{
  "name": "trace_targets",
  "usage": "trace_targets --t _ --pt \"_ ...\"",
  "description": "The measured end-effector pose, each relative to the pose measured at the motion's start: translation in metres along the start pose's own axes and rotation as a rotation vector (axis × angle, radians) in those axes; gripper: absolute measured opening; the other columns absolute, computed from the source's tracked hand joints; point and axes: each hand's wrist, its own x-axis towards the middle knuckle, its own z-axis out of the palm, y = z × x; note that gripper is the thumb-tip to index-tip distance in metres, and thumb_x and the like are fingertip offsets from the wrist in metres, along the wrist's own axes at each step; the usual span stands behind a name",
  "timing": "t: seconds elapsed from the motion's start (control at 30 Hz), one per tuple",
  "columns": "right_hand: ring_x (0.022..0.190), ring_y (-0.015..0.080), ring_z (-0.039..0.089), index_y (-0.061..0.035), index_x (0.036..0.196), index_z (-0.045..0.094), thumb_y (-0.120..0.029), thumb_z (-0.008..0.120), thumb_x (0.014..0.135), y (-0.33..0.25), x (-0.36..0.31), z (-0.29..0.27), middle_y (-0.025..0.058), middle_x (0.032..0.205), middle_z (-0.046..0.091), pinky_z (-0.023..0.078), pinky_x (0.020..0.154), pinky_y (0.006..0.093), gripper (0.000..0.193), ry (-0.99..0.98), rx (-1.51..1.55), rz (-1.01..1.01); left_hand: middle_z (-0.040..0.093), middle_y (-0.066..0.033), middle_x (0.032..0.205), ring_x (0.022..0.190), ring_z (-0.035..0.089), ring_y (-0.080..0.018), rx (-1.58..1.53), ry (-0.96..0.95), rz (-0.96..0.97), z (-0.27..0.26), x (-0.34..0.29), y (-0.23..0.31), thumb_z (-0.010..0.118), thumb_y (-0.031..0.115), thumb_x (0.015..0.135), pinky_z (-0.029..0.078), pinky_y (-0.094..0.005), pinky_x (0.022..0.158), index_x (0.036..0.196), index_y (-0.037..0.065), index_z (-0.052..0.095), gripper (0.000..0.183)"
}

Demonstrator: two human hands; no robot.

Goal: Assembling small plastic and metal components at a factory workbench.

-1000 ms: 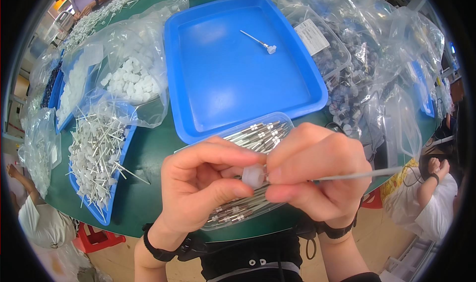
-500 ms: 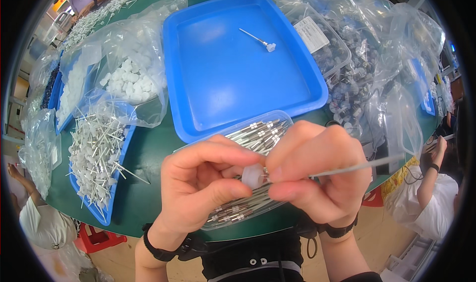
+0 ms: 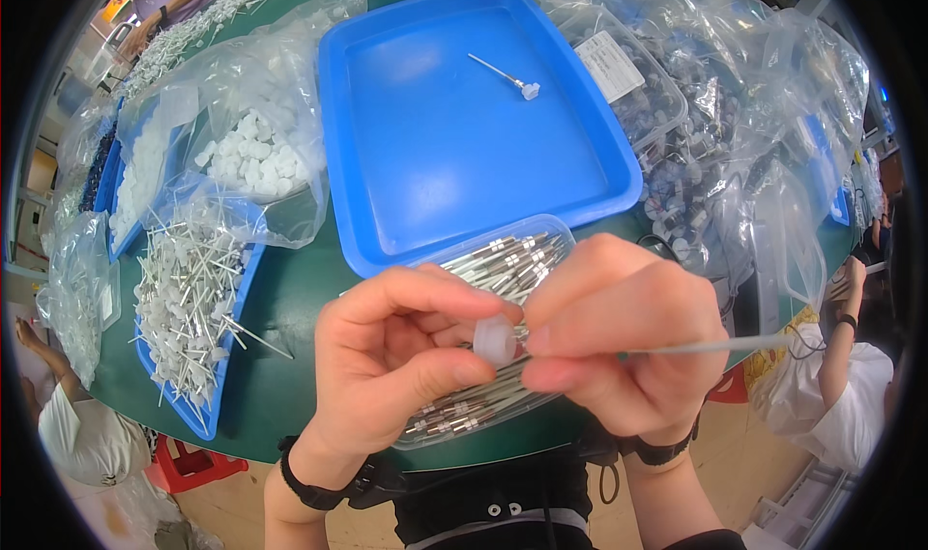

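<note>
Between the thumb and forefinger of my left hand [image 3: 396, 352] is a translucent white plastic cap [image 3: 494, 340]. My right hand [image 3: 619, 332] pinches a thin metal rod [image 3: 715, 345], whose long pale end sticks out to the right past my knuckles. Where rod and cap meet, my right fingertips partly hide the joint. Below both hands lies a clear plastic box [image 3: 503, 239] of similar metal rods [image 3: 507, 260]. Beyond it, a blue tray [image 3: 425, 144] holds one rod with a white cap on its end [image 3: 512, 78].
At left, a blue bin [image 3: 198, 419] is heaped with capped rods [image 3: 188, 308]. Behind it lies a plastic bag of white caps [image 3: 256, 154]. Bags and a box of small dark parts [image 3: 686, 154] crowd the right. Other people sit around the green table [image 3: 290, 376].
The rod in my right hand has tilted, its free end swinging lower. Both hands stay almost in place, the cap still in my left fingers.
</note>
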Motion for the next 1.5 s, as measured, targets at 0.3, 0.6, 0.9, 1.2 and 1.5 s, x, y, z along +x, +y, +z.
trace_targets --t 0.3,0.6,0.9,1.2,1.5 --pt "0.059 0.0160 0.055 -0.0017 0.077 0.058 -0.006 0.073 0.069 -0.001 0.001 0.000 0.0093 0.069 0.059 0.041 0.050 0.0239 0.017 -0.005 0.011 0.012 0.057 -0.0167 0.099 0.093 0.059 -0.0218 0.003 -0.010 0.006 -0.001 0.000 -0.001 0.061 -0.012 0.073 0.050 -0.0327 0.082 0.102 -0.008 0.054 0.030" --pt "0.058 0.0162 0.055 -0.0011 0.076 0.058 -0.004 0.073 0.068 0.002 0.001 0.002 0.0095 0.068 0.058 0.041 0.050 0.0241 0.018 -0.004 0.021 -0.014 0.058 -0.0165 0.098 0.092 0.060 -0.0211 0.001 0.007 0.002 0.000 -0.001 -0.001 0.060 -0.014 0.073 0.050 -0.0310 0.080 0.102 -0.008 0.054 0.030" --pt "0.057 0.0157 0.056 -0.0002 0.076 0.056 -0.004 0.073 0.068 0.004 0.000 0.004 0.0107 0.067 0.059 0.042 0.050 0.0237 0.019 0.003 0.110 0.051 0.062 -0.0160 0.090 0.086 0.062 -0.0203 0.001 0.098 -0.037 0.002 -0.002 0.000 0.060 -0.012 0.074 0.051 -0.0288 0.075 0.103 -0.009 0.054 0.029" --pt "0.057 0.0118 0.050 0.0008 0.084 0.051 -0.004 0.070 0.071 -0.013 0.004 0.003 0.0116 0.068 0.056 0.038 0.052 0.0211 0.023 0.153 0.262 0.191 0.060 -0.0187 0.096 0.089 0.061 -0.0218 0.027 0.077 0.013 0.008 -0.001 0.003 0.061 -0.012 0.074 0.051 -0.0303 0.077 0.102 -0.010 0.053 0.029" --pt "0.063 0.0180 0.060 0.0008 0.080 0.059 0.007 0.068 0.069 -0.001 0.000 0.017 0.0103 0.073 0.062 0.045 0.056 0.0250 0.015 0.150 0.217 0.172 0.061 -0.0174 0.091 0.085 0.061 -0.0215 0.484 0.201 0.384 0.005 -0.009 -0.001 0.068 -0.009 0.068 0.051 -0.0291 0.073 0.097 -0.007 0.059 0.031"
